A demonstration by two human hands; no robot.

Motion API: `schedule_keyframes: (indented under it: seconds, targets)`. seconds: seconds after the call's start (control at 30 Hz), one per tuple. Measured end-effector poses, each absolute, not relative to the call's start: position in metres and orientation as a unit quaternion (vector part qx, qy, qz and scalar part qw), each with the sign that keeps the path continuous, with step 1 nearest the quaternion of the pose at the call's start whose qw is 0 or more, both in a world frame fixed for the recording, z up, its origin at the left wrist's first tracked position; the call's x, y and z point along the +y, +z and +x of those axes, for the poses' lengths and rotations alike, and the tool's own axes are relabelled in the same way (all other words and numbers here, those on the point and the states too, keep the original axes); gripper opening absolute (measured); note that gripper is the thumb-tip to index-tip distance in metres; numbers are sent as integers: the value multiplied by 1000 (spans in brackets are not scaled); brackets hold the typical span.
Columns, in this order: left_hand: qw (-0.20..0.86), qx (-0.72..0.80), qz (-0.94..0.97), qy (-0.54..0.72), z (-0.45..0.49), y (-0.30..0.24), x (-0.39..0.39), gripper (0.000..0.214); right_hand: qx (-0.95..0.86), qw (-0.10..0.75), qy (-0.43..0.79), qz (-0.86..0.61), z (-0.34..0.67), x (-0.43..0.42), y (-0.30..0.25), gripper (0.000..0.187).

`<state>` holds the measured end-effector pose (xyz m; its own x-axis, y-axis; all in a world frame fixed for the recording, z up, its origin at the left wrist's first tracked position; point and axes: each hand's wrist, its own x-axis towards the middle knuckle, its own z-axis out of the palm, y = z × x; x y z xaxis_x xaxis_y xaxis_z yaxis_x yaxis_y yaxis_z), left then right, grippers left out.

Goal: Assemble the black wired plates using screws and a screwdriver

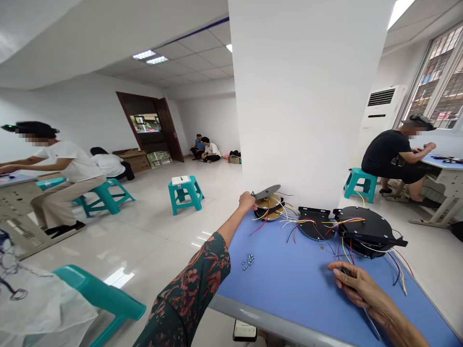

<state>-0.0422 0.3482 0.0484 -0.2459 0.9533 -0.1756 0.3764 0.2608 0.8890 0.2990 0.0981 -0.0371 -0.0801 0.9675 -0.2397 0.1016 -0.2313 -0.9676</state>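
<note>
while the scene was recorded from the head camera, a flat grey metal plate with a pointed, leaf-like outline [265, 193] was gripped by the left hand [247, 201] at the far edge of a blue-topped work table [275, 284], its fingers clamped together on the plate's end. the plate was held just above a round gold-coloured disc on a black base [269, 208]. a dark green floral sleeve [195, 279] was seen on that arm. a slim dark-handled screwdriver [372, 323] was held by the right hand [361, 289] near the table's right side, its fingers curled together around the handle. a black metal bracket plate [316, 224] and a round black metal housing [365, 231] were laid beside the disc, with red, yellow, white and black wires [289, 224] trailing from them. a small pile of silver screws [249, 261] was left between the hands. seated co-workers [68, 164] were noted at a distance on teal plastic stools [104, 195].
</note>
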Motion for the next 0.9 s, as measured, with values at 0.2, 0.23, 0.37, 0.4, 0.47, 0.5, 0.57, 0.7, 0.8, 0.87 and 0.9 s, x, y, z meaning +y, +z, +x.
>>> schedule_keyframes:
  seconds: [0.2, 0.23, 0.37, 0.4, 0.47, 0.5, 0.57, 0.7, 0.8, 0.87, 0.9]
  targets:
    - [402, 663, 445, 448, -54, 64, 325, 37, -688, 307, 190, -630, 301, 99, -53, 24]
    - [402, 655, 442, 463, -56, 65, 318, 36, -710, 290, 121, -630, 300, 98, -56, 17]
    - [407, 612, 435, 520, -67, 66, 284, 34, -763, 223, -72, -603, 300, 94, -66, 17]
    - [410, 600, 434, 531, -69, 66, 274, 35, -770, 215, -110, -591, 301, 95, -66, 19]
    - [416, 579, 432, 553, -74, 63, 252, 35, -786, 209, -159, -559, 304, 98, -65, 21]
    - [418, 569, 430, 563, -76, 61, 241, 36, -796, 210, -171, -542, 306, 101, -65, 22]
    - [419, 552, 423, 584, -81, 55, 217, 35, -812, 207, -182, -514, 310, 107, -65, 24]
    - [405, 532, 404, 624, -94, 31, 170, 42, -811, 191, -197, -516, 315, 115, -70, 24]
    - [400, 511, 377, 661, -103, 4, 141, 59, -800, 194, -200, -532, 310, 117, -64, 25]
    - [408, 506, 356, 672, -106, -13, 127, 72, -797, 202, -181, -539, 297, 120, -47, 26]
    - [411, 504, 348, 675, -106, -20, 122, 77, -798, 208, -164, -542, 286, 124, -35, 26]
